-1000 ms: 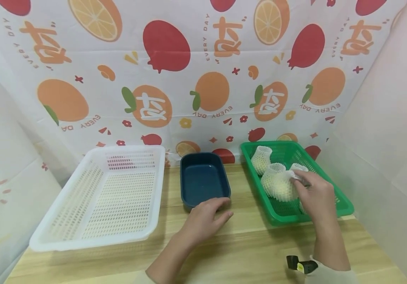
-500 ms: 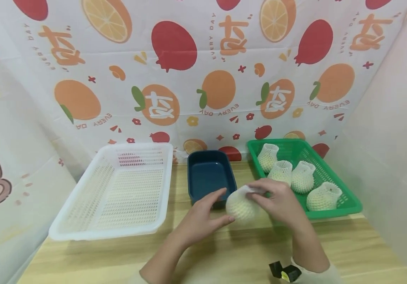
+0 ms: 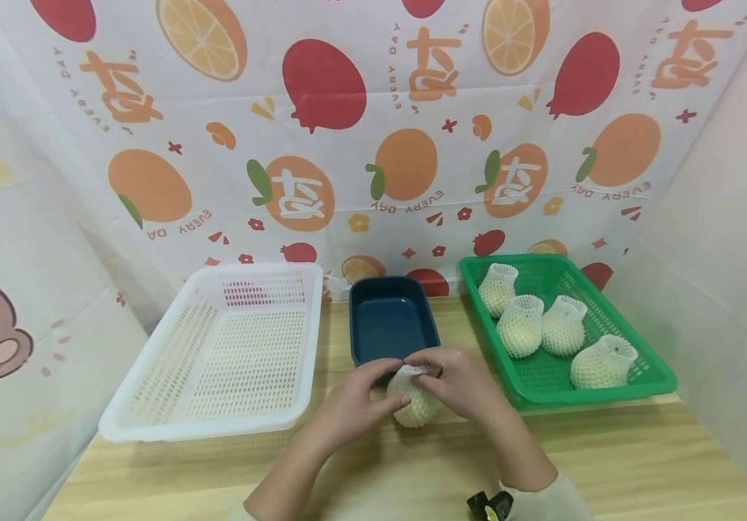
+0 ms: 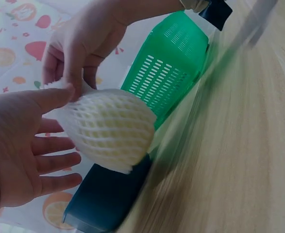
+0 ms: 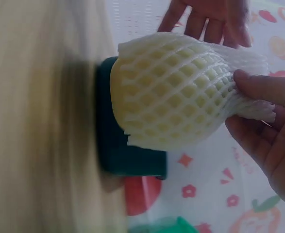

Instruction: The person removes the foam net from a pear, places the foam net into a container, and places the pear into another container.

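Observation:
A pale yellow round item in a white foam net [image 3: 415, 405] is held up in front of the dark blue tray [image 3: 391, 322]. My right hand [image 3: 461, 380] pinches the gathered top of the net between thumb and fingers, plain in the right wrist view around the net's neck [image 5: 237, 97]. Beside it my left hand [image 3: 355, 405] has its fingers spread and fairly straight; in the left wrist view its thumb [image 4: 55, 98] touches the net's top while the other fingers extend past the side. Bare yellow surface [image 5: 117, 94] shows at the net's lower end.
Several net-wrapped items [image 3: 520, 327] lie in the green basket [image 3: 656, 376] at the right. A white perforated basket [image 3: 109, 427] stands at the left on the wooden table [image 3: 386, 485]. Behind hangs a fruit-patterned cloth [image 3: 347, 166].
My right hand has lifted a wrapped item out of the green basket and carried it left, in front of the blue tray. My left hand now meets it at the net's top.

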`<control>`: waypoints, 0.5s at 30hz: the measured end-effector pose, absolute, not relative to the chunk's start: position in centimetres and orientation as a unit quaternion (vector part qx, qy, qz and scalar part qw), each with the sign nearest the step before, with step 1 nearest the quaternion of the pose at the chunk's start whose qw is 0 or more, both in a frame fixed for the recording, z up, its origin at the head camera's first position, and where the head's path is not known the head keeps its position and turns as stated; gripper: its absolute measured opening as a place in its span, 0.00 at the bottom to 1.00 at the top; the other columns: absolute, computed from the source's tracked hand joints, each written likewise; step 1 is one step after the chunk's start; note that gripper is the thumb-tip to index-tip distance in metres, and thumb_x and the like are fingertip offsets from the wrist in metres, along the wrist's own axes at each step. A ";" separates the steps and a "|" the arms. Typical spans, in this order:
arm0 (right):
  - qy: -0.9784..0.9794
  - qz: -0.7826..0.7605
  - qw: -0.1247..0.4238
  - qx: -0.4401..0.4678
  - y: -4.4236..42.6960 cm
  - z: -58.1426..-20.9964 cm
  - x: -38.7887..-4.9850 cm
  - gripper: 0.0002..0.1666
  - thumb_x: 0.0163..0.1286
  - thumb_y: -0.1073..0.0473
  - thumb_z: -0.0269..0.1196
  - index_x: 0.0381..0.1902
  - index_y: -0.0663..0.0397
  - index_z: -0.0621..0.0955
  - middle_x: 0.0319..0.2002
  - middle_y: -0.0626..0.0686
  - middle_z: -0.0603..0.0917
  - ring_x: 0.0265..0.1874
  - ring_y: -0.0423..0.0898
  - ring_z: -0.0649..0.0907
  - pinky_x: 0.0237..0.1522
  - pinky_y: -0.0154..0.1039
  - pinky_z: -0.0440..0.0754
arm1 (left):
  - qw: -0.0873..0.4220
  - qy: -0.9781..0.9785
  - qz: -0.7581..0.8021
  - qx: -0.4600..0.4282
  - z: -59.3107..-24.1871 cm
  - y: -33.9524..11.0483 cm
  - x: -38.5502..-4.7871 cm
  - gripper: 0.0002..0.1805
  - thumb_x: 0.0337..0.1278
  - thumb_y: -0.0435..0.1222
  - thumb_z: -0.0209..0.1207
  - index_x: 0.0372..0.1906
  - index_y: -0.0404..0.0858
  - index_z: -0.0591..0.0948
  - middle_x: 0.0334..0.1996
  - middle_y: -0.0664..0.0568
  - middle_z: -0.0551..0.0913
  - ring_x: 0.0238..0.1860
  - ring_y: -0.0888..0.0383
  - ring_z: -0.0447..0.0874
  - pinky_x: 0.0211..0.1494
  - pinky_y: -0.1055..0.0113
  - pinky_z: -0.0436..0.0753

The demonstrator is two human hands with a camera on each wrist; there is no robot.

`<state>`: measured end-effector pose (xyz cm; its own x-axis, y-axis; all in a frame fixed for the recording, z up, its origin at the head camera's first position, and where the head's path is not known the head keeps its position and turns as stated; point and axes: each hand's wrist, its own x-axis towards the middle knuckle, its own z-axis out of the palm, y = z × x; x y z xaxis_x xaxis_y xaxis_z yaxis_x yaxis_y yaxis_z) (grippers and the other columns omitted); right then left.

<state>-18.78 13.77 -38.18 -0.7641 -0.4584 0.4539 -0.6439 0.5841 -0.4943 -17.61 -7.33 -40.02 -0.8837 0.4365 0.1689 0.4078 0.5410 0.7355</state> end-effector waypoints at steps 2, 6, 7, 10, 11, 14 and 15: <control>-0.882 0.328 0.141 0.307 13.6 -38.6 -18.9 0.13 0.59 0.63 0.72 0.43 0.52 0.87 0.40 0.48 0.89 0.34 0.38 0.85 0.35 0.29 0.83 | 0.011 0.878 0.411 0.246 -40.0 -7.4 -17.8 0.26 0.60 0.48 0.65 0.61 0.43 0.79 0.58 0.52 0.81 0.60 0.53 0.79 0.59 0.54 0.80; -0.886 0.327 0.131 0.300 13.3 -39.1 -19.1 0.12 0.59 0.62 0.72 0.43 0.51 0.87 0.40 0.47 0.89 0.35 0.38 0.85 0.35 0.30 0.82 | 0.000 0.879 0.405 0.252 -40.1 -7.5 -18.2 0.20 0.62 0.46 0.64 0.55 0.43 0.83 0.52 0.52 0.85 0.55 0.54 0.83 0.56 0.54 0.82; -0.888 0.323 0.128 0.300 13.2 -39.2 -19.2 0.12 0.59 0.62 0.72 0.43 0.51 0.87 0.40 0.47 0.89 0.35 0.38 0.85 0.36 0.30 0.82 | -0.003 0.881 0.402 0.251 -40.1 -7.6 -18.2 0.19 0.62 0.46 0.63 0.54 0.43 0.84 0.52 0.52 0.86 0.54 0.54 0.83 0.55 0.54 0.82; -0.893 0.310 0.121 0.302 13.0 -39.5 -19.3 0.12 0.60 0.60 0.72 0.43 0.50 0.87 0.40 0.47 0.89 0.37 0.39 0.86 0.37 0.31 0.83 | -0.010 0.889 0.388 0.245 -40.2 -7.7 -18.4 0.17 0.63 0.46 0.63 0.53 0.44 0.85 0.50 0.53 0.87 0.54 0.54 0.84 0.55 0.55 0.82; -0.895 0.307 0.120 0.301 13.0 -39.6 -19.4 0.12 0.60 0.60 0.72 0.43 0.50 0.87 0.40 0.47 0.89 0.38 0.39 0.86 0.38 0.32 0.83 | -0.011 0.891 0.382 0.244 -40.3 -7.7 -18.5 0.17 0.63 0.46 0.63 0.52 0.44 0.85 0.50 0.54 0.87 0.54 0.54 0.84 0.55 0.55 0.82; -0.897 0.305 0.113 0.299 13.0 -39.9 -19.3 0.11 0.60 0.60 0.71 0.43 0.50 0.87 0.40 0.47 0.89 0.38 0.39 0.86 0.38 0.32 0.83 | -0.005 0.897 0.367 0.244 -40.5 -7.7 -18.5 0.18 0.63 0.48 0.62 0.52 0.44 0.85 0.49 0.54 0.87 0.54 0.53 0.84 0.55 0.55 0.82; -0.898 0.307 0.109 0.296 13.0 -40.0 -19.2 0.11 0.61 0.60 0.71 0.43 0.50 0.87 0.40 0.47 0.89 0.38 0.39 0.86 0.38 0.32 0.83 | -0.004 0.899 0.362 0.247 -40.6 -7.7 -18.5 0.18 0.63 0.48 0.62 0.52 0.43 0.85 0.49 0.54 0.87 0.54 0.53 0.84 0.55 0.55 0.82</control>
